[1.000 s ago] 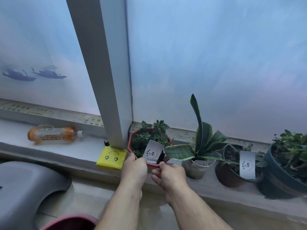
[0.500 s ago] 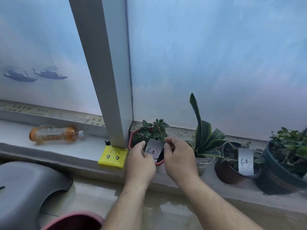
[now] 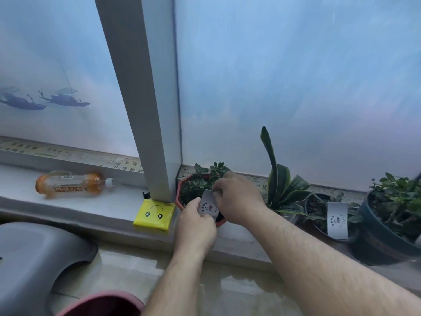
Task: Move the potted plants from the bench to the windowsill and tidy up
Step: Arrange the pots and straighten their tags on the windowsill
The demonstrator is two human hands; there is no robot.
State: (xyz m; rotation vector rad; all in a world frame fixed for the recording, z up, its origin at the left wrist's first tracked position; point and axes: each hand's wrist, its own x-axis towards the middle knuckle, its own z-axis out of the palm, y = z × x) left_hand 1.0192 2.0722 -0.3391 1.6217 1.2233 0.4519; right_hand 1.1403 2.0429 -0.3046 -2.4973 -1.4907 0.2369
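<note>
head view: only camera, looks down at the windowsill [image 3: 75, 202] and both hands.
red pot [image 3: 182, 190]: on the sill, tucked against the base of the window post [image 3: 145, 99]; sits at the left end of the plant row, so probably placed to continue that row.
white tag [image 3: 208, 207]: stands at the pot's front rim, printed side facing the camera; both hands are on it.
left hand [image 3: 196, 226]: thumb and fingertips pinch the tag's lower left edge, likely steadying it.
right hand [image 3: 237, 199]: fingers curled, pinching the tag's upper right corner, wrist over the pot's right rim; looks like straightening or re-seating the tag, not lifting the pot.
other plants: striped-leaf plant [image 3: 280, 185], brown pot [image 3: 319, 215] with its own tag, dark pot [image 3: 387, 233]; all on the sill to the right, close together.
step: pots look placed; this is the tidy-up part, my read.
leftovers: bottle [image 3: 73, 187] lying on its side on the sill, left of the post; yellow packet [image 3: 155, 215] at the sill edge, just beside the red pot. Both likely still to clear.
foreground: grey stool [image 3: 34, 258], low left; its use unclear.
</note>
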